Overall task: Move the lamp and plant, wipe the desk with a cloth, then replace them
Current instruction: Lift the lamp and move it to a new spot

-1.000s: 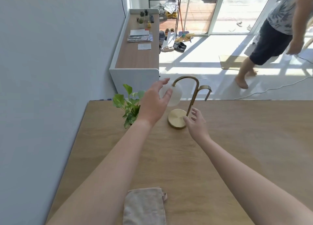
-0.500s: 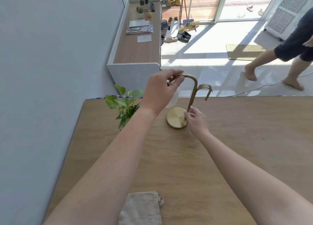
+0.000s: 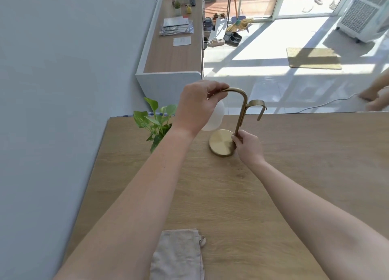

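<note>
While the brass lamp (image 3: 241, 115) stands near the far edge of the wooden table (image 3: 305, 157), the person's left hand (image 3: 197, 105) grips the top of its curved arm, fingers curled over the bend just above the white globe shade (image 3: 214, 119), which is half hidden behind that hand. The right hand (image 3: 248, 147) is wrapped round the foot of the stem where it meets the round base (image 3: 220, 142), thumb and fingers pinching the rod. Whether the base sits flat on the table or is just off it cannot be told. A leafy plant (image 3: 156, 121) is just left of the lamp at the table's far left corner, its lower part hidden behind the left forearm. A folded beige cloth (image 3: 179, 256) lies at the near edge between the forearms, well apart from the lamp. Beyond the table a low cabinet (image 3: 172, 56) runs along the wall, with shoes (image 3: 231, 38) and a doormat (image 3: 313, 58) on the sunlit floor.
</note>
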### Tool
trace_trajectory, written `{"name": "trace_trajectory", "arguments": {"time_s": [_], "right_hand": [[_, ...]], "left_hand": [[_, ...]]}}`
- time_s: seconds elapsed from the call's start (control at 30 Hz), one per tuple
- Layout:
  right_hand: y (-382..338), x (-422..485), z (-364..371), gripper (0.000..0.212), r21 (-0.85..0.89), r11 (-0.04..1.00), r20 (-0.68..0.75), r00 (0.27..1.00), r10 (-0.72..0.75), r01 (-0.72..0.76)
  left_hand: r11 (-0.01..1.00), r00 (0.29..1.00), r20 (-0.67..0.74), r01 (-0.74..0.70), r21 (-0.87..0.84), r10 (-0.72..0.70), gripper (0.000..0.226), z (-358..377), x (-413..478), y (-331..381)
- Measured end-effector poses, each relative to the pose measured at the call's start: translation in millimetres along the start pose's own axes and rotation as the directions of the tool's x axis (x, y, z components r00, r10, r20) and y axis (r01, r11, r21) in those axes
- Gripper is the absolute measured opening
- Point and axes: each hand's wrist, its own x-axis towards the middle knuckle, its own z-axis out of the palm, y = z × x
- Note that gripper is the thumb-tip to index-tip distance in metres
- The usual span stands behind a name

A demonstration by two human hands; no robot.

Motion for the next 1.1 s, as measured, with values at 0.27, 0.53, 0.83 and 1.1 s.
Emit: {"name": "trace_trajectory", "arguments": {"time_s": [0.27,0.53,0.83,1.1], "right_hand": [[11.2,-46.2,3.5,0.022,0.015,1.0,0.013,1.0,-0.021,0.021],[16.2,-111.5,6.3,0.022,0.002,1.0,-0.027,1.0,-0.014,0.014],[17.0,-181.4,17.1,0.022,0.013,1.0,-0.054,0.998,0.017,-0.016],[17.1,-222.0,23.6,0.024,0.016,1.0,-0.066,0.998,0.024,-0.023]], "left_hand": [[1.0,0.999,0.047,-0.014,0.004,0.014,0.023,-16.7,-35.2,8.3],[0.998,0.995,0.078,-0.06,-0.033,0.063,0.022,-35.1,-85.7,27.0],[0.994,0.987,0.133,-0.079,-0.081,0.089,0.021,-56.2,-136.8,41.6],[0.992,0.984,0.151,-0.079,-0.097,0.093,0.02,-73.0,-172.5,49.3]]}}
